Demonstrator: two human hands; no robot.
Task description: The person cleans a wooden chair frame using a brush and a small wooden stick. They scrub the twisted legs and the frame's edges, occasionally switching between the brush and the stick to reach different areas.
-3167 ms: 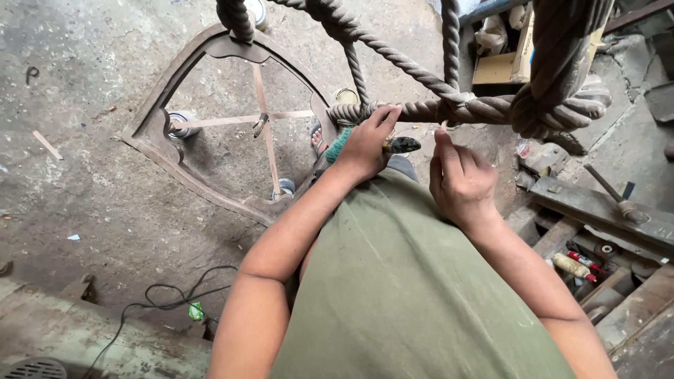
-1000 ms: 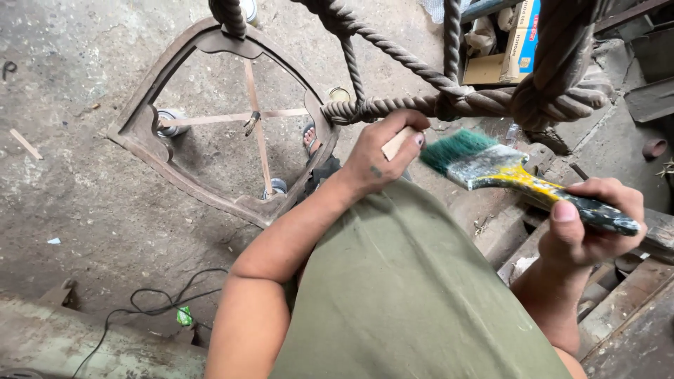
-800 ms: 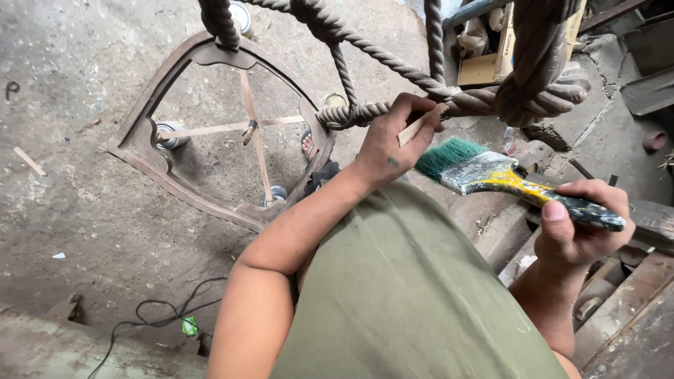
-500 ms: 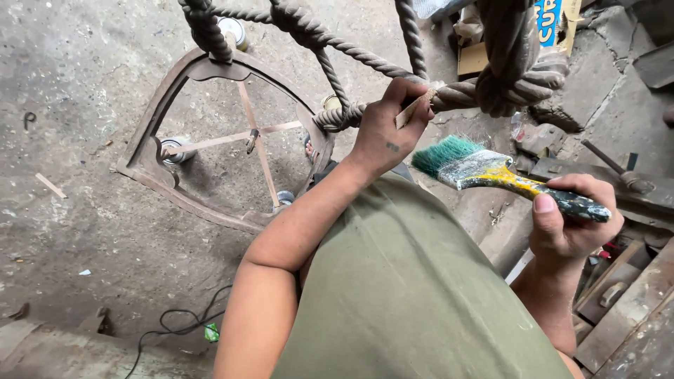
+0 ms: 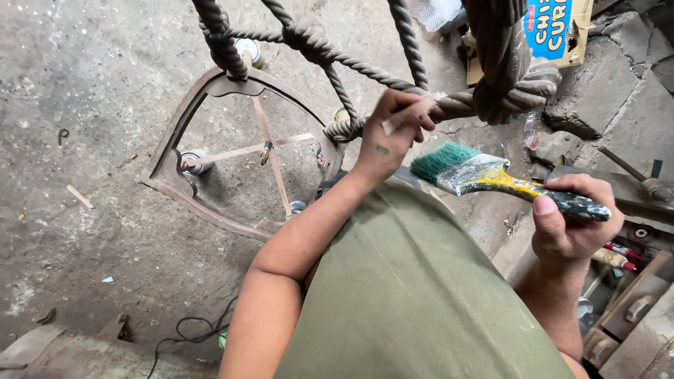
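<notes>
Here the left hand [image 5: 388, 137] is curled shut around a thick twisted rope-patterned rail [image 5: 449, 107], brown and ridged, and presses a small pale strip, perhaps sandpaper [image 5: 404, 116], against it. The right hand [image 5: 572, 231] is wrapped tight round the dark, paint-flecked handle of one flat paintbrush [image 5: 491, 179], which has green bristles and a yellow-smeared metal ferrule and hangs in the air just below the rail, bristles pointing toward the left hand. Several thinner twisted bars [image 5: 330, 60] branch from the rail into a knot-like joint. Below lies one curved metal frame [image 5: 232, 151] with two crossing thin struts, flat on the rough grey concrete floor [image 5: 84, 84]. One cardboard box [image 5: 554, 31] with a blue printed face sits at the top right, near broken stone slabs [image 5: 604, 91]. A black cable [image 5: 193, 330] trails across the floor at the bottom.
</notes>
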